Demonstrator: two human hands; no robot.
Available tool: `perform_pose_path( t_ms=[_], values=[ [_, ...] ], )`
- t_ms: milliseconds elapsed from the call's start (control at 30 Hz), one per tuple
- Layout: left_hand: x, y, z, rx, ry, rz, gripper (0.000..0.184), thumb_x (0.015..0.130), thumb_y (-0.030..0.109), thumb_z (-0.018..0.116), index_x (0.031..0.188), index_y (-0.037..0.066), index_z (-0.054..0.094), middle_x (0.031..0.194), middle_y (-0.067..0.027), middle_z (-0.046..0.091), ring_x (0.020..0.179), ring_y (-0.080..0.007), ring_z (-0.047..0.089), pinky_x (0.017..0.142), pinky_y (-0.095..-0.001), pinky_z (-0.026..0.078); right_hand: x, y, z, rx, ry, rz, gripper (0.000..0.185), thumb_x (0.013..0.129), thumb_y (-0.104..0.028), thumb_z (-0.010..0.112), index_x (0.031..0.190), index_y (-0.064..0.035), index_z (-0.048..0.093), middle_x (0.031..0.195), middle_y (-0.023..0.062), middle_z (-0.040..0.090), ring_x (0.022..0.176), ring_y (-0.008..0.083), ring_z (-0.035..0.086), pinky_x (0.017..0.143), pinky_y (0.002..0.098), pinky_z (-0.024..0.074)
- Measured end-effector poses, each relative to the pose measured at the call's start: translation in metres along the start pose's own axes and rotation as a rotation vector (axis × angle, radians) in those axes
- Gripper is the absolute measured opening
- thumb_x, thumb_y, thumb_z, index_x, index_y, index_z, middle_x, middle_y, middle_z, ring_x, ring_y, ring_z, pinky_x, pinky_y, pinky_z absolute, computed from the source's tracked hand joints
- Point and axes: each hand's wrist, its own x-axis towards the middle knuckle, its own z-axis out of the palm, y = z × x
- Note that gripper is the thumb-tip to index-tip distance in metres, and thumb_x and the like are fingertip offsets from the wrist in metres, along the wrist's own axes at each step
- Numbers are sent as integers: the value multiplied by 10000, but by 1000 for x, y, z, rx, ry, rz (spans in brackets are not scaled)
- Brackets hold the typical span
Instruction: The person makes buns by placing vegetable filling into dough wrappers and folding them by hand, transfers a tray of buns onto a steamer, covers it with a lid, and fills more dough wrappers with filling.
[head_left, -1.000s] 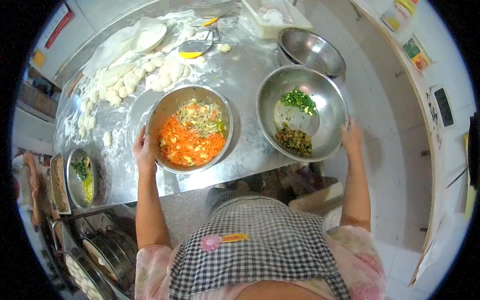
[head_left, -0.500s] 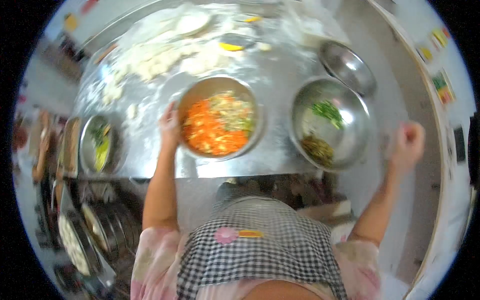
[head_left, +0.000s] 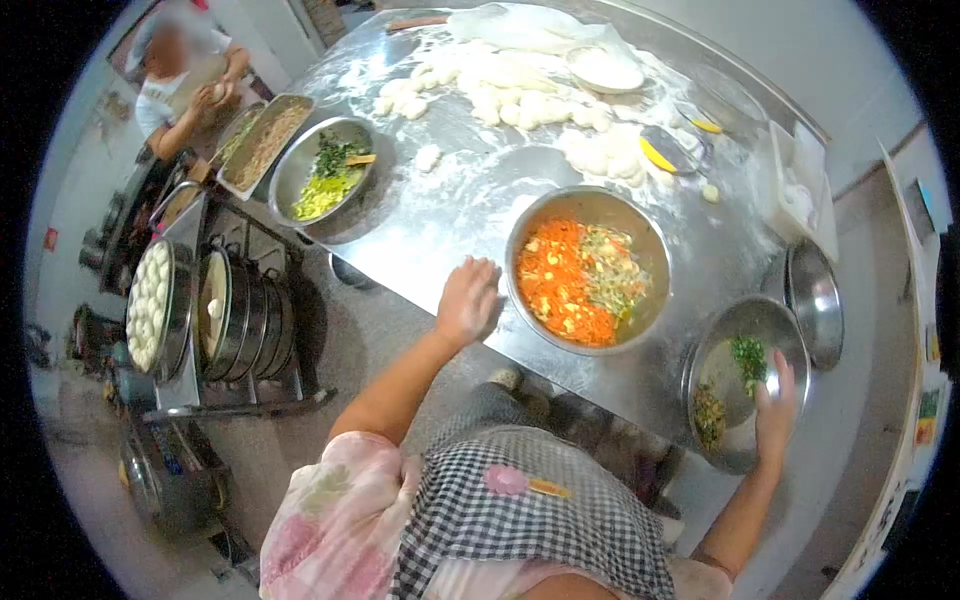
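Observation:
My left hand (head_left: 470, 302) lies on the front edge of the metal table, its fingers stretched out and holding nothing. Just right of it stands a deep steel bowl (head_left: 660, 312) with shredded carrot (head_left: 560, 275) on one side and a pale, greenish chopped mix (head_left: 617, 270) on the other. Over the right side of a wider steel bowl (head_left: 740, 440) is my right hand (head_left: 776, 408), fingers extended and apart. Chopped green herbs (head_left: 748, 362) lie in that bowl by my fingertips, with a brownish-green chopped heap (head_left: 709, 415) nearer its left wall.
Floured dough pieces (head_left: 520, 105) spread over the far table. An oval bowl of chopped greens (head_left: 335, 175) and a tray of brownish filling (head_left: 265, 140) sit left. Steamer trays of buns (head_left: 150, 305) stand lower left. A co-worker (head_left: 185, 90) is beyond. Another steel bowl (head_left: 815, 305) sits right.
My view has swung left, bringing the co-worker and steamers into sight. My left hand has left the carrot bowl's side for the table edge. My right hand has moved in over the herb bowl.

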Motion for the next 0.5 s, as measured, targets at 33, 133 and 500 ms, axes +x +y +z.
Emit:
perform_pose_path(
  t_ms=[33, 133, 500],
  values=[
    [-13, 7, -10, 165, -100, 75, 486, 852, 330, 517, 1245, 50, 463, 1291, -177, 427, 1196, -347, 392, 986, -468, 309, 2, 2, 3, 13, -9, -14, 561, 767, 15, 543, 1305, -78, 414, 1360, 138, 393, 1308, 287, 280, 1087, 380, 183],
    [-16, 5, -26, 295, -311, 126, 615, 818, 396, 545, 1330, 110, 363, 1398, -153, 295, 1289, -352, 267, 1031, -519, 219, 2, -13, 10, 27, -38, 17, 550, 774, -3, 548, 1303, -86, 421, 1392, 153, 340, 1319, 291, 258, 1085, 398, 184],
    [75, -82, 19, 126, -175, 102, 594, 846, 373, 532, 1336, 82, 361, 1409, -206, 265, 1312, -360, 232, 1051, -500, 188, -13, -47, 23, -11, 17, 52, 523, 811, -33, 513, 1315, -15, 373, 1422, 161, 275, 1314, 273, 261, 1075, 419, 220]
  ],
)
